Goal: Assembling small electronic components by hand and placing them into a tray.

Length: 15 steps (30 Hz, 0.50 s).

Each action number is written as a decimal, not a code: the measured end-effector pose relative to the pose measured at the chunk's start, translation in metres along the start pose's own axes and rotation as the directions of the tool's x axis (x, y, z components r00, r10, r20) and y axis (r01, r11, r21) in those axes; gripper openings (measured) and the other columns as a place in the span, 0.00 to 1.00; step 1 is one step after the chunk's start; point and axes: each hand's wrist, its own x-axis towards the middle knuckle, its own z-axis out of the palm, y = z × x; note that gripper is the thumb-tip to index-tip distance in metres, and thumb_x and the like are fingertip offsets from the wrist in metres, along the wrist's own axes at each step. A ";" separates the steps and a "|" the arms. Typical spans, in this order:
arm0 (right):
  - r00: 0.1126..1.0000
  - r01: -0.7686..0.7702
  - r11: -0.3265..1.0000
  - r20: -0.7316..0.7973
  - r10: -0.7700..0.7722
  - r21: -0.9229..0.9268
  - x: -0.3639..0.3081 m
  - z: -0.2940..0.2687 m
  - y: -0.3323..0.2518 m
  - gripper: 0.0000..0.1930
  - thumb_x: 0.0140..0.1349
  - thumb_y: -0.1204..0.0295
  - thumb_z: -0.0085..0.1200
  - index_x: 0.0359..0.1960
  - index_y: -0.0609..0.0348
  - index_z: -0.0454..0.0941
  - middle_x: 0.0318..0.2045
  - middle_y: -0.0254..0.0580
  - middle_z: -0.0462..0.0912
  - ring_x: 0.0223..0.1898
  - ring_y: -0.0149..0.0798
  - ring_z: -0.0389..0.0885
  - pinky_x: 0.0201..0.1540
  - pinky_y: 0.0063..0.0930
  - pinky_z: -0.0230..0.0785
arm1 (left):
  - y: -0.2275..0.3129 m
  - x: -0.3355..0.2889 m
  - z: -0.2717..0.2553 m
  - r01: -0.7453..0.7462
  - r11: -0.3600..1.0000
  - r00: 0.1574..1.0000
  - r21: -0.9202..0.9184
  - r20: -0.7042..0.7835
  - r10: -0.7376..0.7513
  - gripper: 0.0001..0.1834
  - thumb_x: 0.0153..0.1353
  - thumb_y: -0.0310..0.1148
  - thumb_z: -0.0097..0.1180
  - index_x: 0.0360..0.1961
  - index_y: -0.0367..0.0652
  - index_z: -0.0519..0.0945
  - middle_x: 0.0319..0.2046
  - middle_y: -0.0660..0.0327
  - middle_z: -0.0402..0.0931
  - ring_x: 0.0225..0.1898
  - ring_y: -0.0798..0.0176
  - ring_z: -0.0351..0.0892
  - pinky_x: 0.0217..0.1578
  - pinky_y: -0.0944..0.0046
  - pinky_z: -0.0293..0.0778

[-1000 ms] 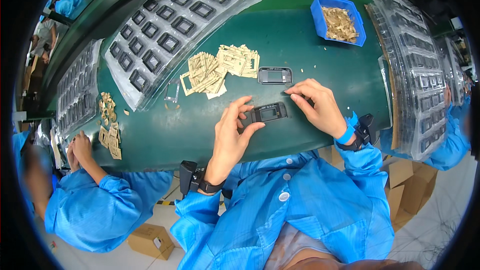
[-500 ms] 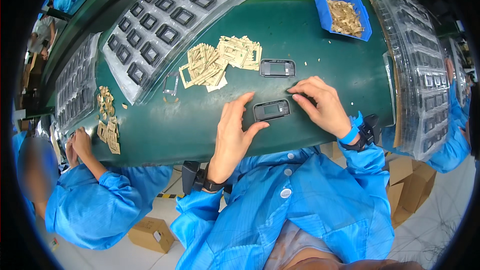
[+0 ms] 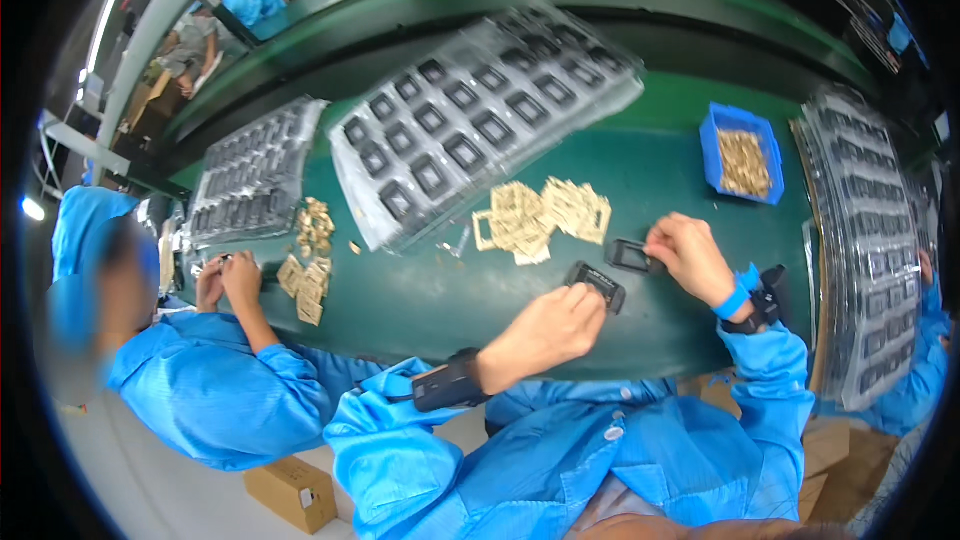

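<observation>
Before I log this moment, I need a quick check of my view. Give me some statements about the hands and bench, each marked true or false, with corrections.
1. The left hand is at a black frame. True.
2. The blue bin holds tan scraps. True.
3. The right hand is inside the blue bin. False: it is at another black frame, apart from the bin.
4. The tan cut-out sheets lie right of the blue bin. False: they lie left of it.
5. A blue band is on the right wrist. True.
6. The left wrist is bare. False: a dark strapped device is on it.
</observation>
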 end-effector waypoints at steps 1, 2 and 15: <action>0.998 -0.061 0.993 0.005 0.061 0.103 0.004 -0.008 -0.006 0.05 0.54 0.78 0.64 0.29 0.65 0.81 0.26 0.49 0.82 0.29 0.47 0.83 0.34 0.37 0.75 | -0.018 -0.001 -0.013 -0.022 1.000 0.998 -0.008 -0.056 0.021 0.17 0.46 0.27 0.59 0.40 0.33 0.80 0.30 0.60 0.73 0.32 0.64 0.75 0.30 0.65 0.74; 0.998 -0.044 0.991 -0.033 0.048 0.123 0.015 -0.020 -0.014 0.04 0.54 0.79 0.64 0.28 0.65 0.81 0.24 0.49 0.84 0.26 0.42 0.85 0.31 0.34 0.75 | -0.046 -0.005 -0.019 0.014 0.999 0.995 0.031 -0.102 -0.010 0.19 0.46 0.24 0.60 0.42 0.33 0.80 0.33 0.58 0.75 0.30 0.63 0.77 0.29 0.63 0.77; 0.902 -0.141 0.966 -0.430 0.034 -0.219 0.403 0.042 -0.016 0.11 0.56 0.65 0.59 0.33 0.60 0.84 0.34 0.58 0.85 0.39 0.56 0.86 0.42 0.48 0.79 | -0.390 0.068 0.023 0.316 0.946 0.948 -0.065 -0.011 -0.318 0.21 0.48 0.16 0.54 0.45 0.37 0.83 0.52 0.51 0.80 0.52 0.46 0.80 0.53 0.56 0.78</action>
